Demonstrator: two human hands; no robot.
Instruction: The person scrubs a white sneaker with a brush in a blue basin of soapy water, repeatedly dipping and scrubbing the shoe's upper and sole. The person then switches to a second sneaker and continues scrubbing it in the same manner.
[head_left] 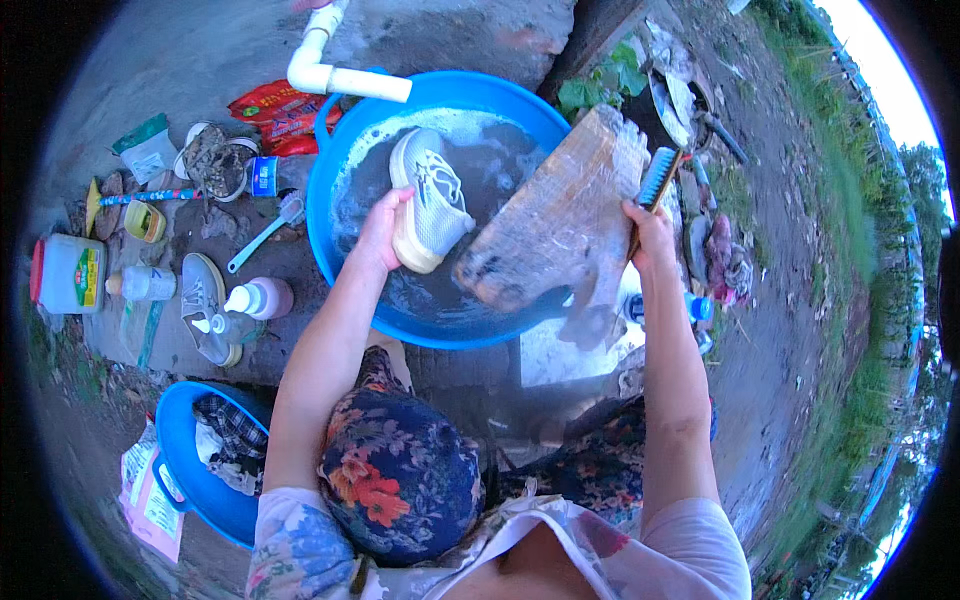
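Note:
My left hand (383, 225) grips a pale grey sneaker (430, 200) by its sole, holding it above the soapy water in a large blue basin (318, 200). The shoe's laces and mesh upper face right. In my right hand (652, 232) is a scrub brush (657, 178) with light blue bristles, raised at the right beyond the basin. Between the hands, a worn wooden board (560, 205) lies slanted across the basin's right rim. The fingers of my right hand wrap the brush's handle, near the board's right edge.
A white pipe (350, 80) reaches over the basin's far rim. On the left are another grey sneaker (205, 305), a pump bottle (262, 298), a long-handled brush (262, 235) and a lidded plastic tub (70, 275). A smaller blue basin (180, 470) with clothes stands at lower left.

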